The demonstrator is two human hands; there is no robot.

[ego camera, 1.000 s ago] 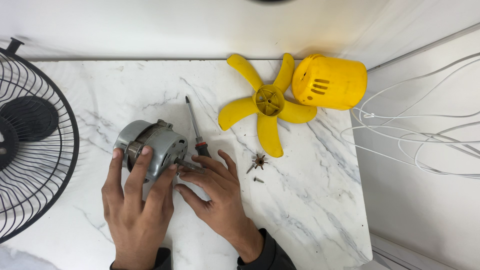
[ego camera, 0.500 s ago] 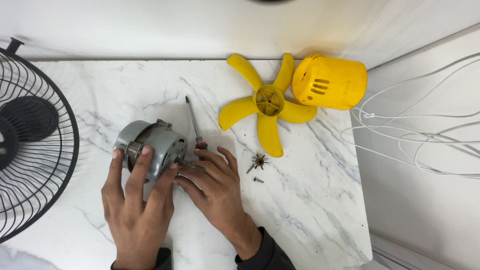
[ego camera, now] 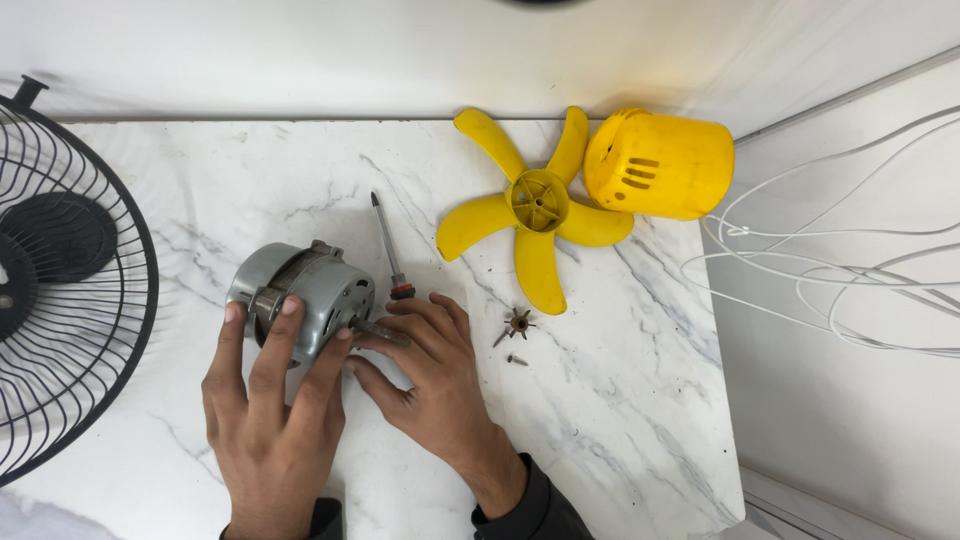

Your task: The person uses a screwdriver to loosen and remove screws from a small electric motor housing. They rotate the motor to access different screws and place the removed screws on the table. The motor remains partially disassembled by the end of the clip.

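Observation:
A grey metal fan motor (ego camera: 305, 290) lies on its side on the white marble table (ego camera: 610, 400). My left hand (ego camera: 268, 400) rests over the motor's near side, fingers spread across its casing. My right hand (ego camera: 425, 370) lies just right of it, with the fingertips pinching the motor's shaft (ego camera: 382, 330). A screwdriver (ego camera: 388, 245) lies on the table just above my right hand, its shaft pointing away from me and its handle end partly hidden under my fingers.
A yellow fan blade (ego camera: 535, 205) and a yellow motor cover (ego camera: 660, 165) lie at the back right. Small screws and a star-shaped piece (ego camera: 517, 325) sit right of my right hand. A black wire fan guard (ego camera: 60, 270) fills the left. White cables (ego camera: 840, 270) trail off the table's right edge.
My right hand has shifted slightly left, with its fingertips closing onto the motor shaft. The left hand and the motor have hardly moved.

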